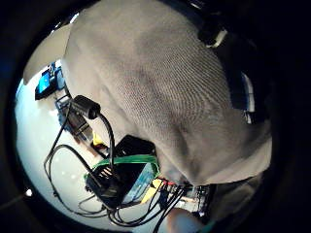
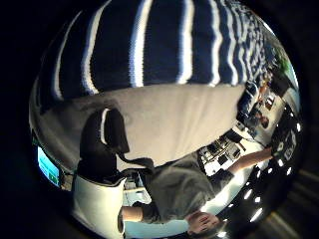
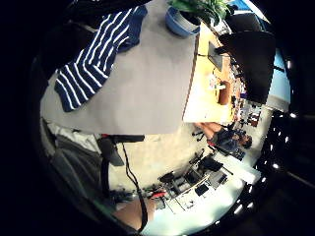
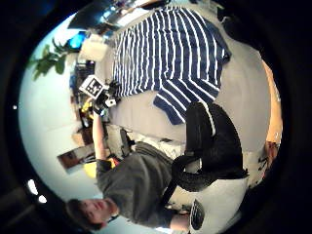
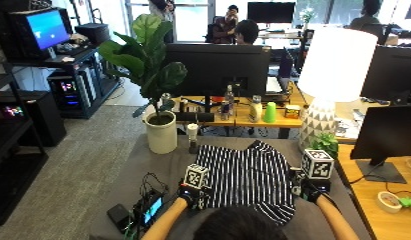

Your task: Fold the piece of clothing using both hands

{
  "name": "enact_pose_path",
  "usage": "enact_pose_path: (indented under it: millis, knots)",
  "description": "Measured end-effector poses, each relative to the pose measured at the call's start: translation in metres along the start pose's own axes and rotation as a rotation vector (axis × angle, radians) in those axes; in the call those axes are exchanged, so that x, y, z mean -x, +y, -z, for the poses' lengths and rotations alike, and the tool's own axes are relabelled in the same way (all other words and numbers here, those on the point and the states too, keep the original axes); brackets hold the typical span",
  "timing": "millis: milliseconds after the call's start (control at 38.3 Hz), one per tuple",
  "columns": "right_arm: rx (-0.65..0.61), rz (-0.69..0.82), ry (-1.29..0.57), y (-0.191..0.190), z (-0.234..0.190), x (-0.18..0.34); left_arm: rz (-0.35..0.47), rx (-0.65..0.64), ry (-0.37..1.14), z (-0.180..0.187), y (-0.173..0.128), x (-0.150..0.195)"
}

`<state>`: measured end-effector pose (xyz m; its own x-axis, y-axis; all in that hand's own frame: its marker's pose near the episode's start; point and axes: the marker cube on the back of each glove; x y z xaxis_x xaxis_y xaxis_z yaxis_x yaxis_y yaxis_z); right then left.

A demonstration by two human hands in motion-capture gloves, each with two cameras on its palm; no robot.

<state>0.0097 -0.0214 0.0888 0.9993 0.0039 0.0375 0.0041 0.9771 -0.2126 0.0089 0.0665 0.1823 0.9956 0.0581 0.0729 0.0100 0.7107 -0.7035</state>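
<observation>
Striped shirt (image 5: 248,177) lies flat on the grey counter (image 5: 158,167). Left hand (image 5: 194,195) and right hand (image 5: 310,189) flank it; whether their fingers grip, I cannot tell.

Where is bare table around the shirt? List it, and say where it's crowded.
Free: the grey table between the plant pot and the shirt, and a narrower strip between the shirt and the lamp. Crowded: the table's near-left corner, with cables and a small device by the left hand; the right hand sits at the shirt's right edge.
</observation>
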Motion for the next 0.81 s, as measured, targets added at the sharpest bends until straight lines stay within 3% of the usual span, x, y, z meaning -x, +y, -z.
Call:
enact_pose_path:
  millis: [105, 209, 340, 523, 627, 732, 810]
  knots:
    - [0.007, 0.013, 0.002, -0.005, -0.007, 0.000, 0.022, -0.079, -0.044, 0.003, -0.003, -0.001]
    - [0.019, 0.024, -0.002, -0.006, -0.015, 0.003, 0.022, -0.286, -0.097, 0.012, -0.016, -0.001]
    - [0.062, 0.055, -0.013, -0.015, -0.038, 0.012, 0.025, -0.455, -0.145, 0.023, -0.027, -0.004]
    - [0.254, 0.107, -0.019, -0.023, -0.100, 0.038, 0.068, -0.534, -0.106, 0.049, -0.033, 0.001]
    - [0.352, 0.117, 0.072, -0.033, -0.147, 0.047, 0.082, -0.543, -0.118, 0.060, -0.031, 0.003]
    - [0.350, 0.090, 0.132, -0.047, -0.174, 0.050, 0.064, -0.504, -0.115, 0.063, -0.029, 0.000]
    - [0.295, 0.084, 0.137, -0.055, -0.178, 0.052, 0.152, -0.501, -0.191, 0.066, -0.026, 0.012]
